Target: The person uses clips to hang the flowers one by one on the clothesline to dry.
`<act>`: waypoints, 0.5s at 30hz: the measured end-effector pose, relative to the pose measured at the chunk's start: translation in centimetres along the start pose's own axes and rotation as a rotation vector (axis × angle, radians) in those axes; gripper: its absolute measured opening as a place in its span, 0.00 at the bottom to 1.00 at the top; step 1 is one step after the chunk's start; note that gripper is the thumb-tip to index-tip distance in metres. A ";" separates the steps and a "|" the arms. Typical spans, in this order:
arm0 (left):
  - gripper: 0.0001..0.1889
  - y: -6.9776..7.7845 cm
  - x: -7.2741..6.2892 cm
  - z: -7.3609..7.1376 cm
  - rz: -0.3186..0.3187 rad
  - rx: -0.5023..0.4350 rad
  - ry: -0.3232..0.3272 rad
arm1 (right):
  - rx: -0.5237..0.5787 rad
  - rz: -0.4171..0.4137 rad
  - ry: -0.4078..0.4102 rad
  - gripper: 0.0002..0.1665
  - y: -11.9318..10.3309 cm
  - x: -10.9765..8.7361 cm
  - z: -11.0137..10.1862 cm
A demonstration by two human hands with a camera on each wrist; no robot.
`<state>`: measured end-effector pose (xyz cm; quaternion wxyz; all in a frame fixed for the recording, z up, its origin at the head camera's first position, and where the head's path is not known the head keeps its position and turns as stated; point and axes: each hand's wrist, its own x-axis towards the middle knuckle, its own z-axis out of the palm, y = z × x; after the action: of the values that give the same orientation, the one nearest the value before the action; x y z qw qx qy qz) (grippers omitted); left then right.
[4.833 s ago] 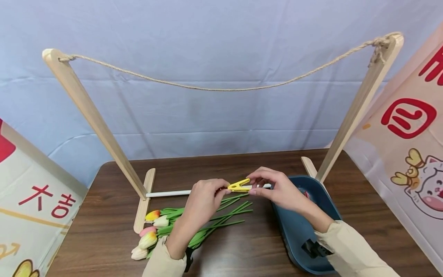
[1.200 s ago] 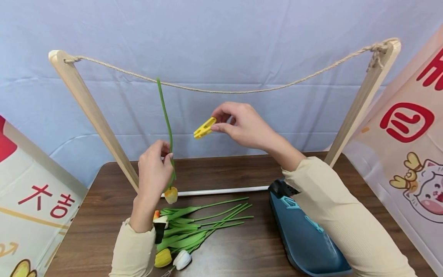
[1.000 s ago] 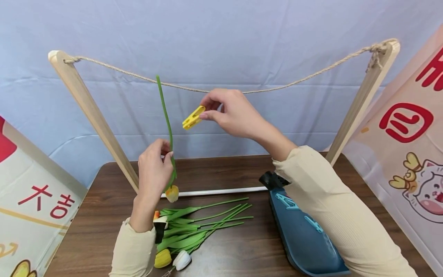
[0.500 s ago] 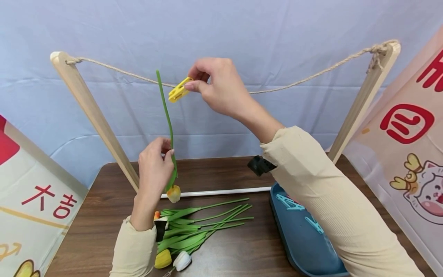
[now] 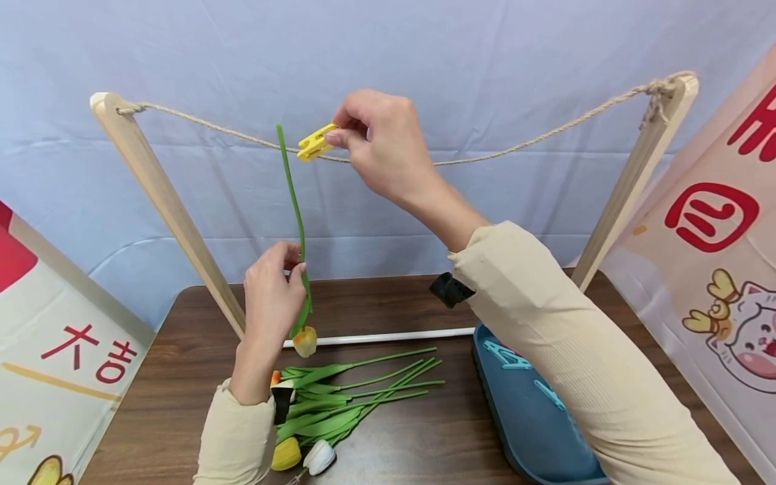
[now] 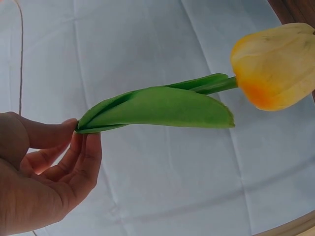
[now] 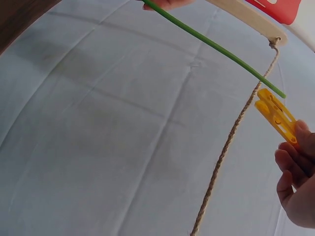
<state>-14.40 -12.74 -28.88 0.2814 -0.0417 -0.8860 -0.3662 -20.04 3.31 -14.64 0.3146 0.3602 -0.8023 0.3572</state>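
Observation:
Head down, a yellow-orange tulip (image 5: pixel 305 341) hangs from my left hand (image 5: pixel 271 289), which pinches its stem near the leaves. The green stem (image 5: pixel 294 195) rises across the rope (image 5: pixel 242 137), its tip above it. Between the thumb and fingers of my right hand (image 5: pixel 384 145) is a yellow clothespin (image 5: pixel 316 142), just right of the stem at rope height. In the right wrist view the clothespin (image 7: pixel 276 115) has its tips close to the rope and stem end; whether they touch I cannot tell. The left wrist view shows thumb and fingertips on the leaf base (image 6: pixel 81 129).
Wooden posts (image 5: pixel 164 202) hold the rope, with a white bar (image 5: pixel 388 335) low between them. Several tulips (image 5: pixel 351 397) lie on the table (image 5: pixel 424 438). A blue tray (image 5: pixel 515 431) at the right holds light-blue clothespins (image 5: pixel 508 356), partly hidden by my right sleeve.
Earlier both hands were at the yellow clothespin low over the table. The left hand then came to hold the tulip upside down; the right has moved up and left with the clothespin to the rope.

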 end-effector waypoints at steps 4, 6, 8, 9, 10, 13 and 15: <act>0.09 -0.1 0.0 -0.1 0.001 0.003 0.004 | -0.004 0.005 0.019 0.08 0.1 -0.2 0.3; 0.09 -0.2 0.0 -0.1 0.002 0.005 0.008 | 0.001 0.007 0.032 0.08 0.2 -0.3 0.5; 0.09 -0.2 0.0 -0.1 0.002 0.008 0.010 | 0.003 0.003 0.046 0.08 0.3 -0.2 0.6; 0.09 -0.2 0.0 -0.1 0.002 0.008 0.010 | 0.003 -0.002 0.051 0.08 0.3 -0.2 0.7; 0.09 -0.3 0.0 -0.1 0.001 0.008 0.010 | 0.001 -0.006 0.054 0.08 0.3 -0.2 0.7; 0.09 -0.2 0.1 -0.1 -0.005 0.008 0.009 | -0.003 -0.011 0.051 0.08 0.3 -0.1 0.9; 0.09 -0.2 0.1 -0.1 -0.007 0.009 0.010 | -0.006 -0.011 0.039 0.08 0.1 0.0 1.0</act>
<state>-14.50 -12.98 -28.86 0.2849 -0.0354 -0.8863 -0.3633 -20.40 2.56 -15.26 0.3332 0.3566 -0.7952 0.3598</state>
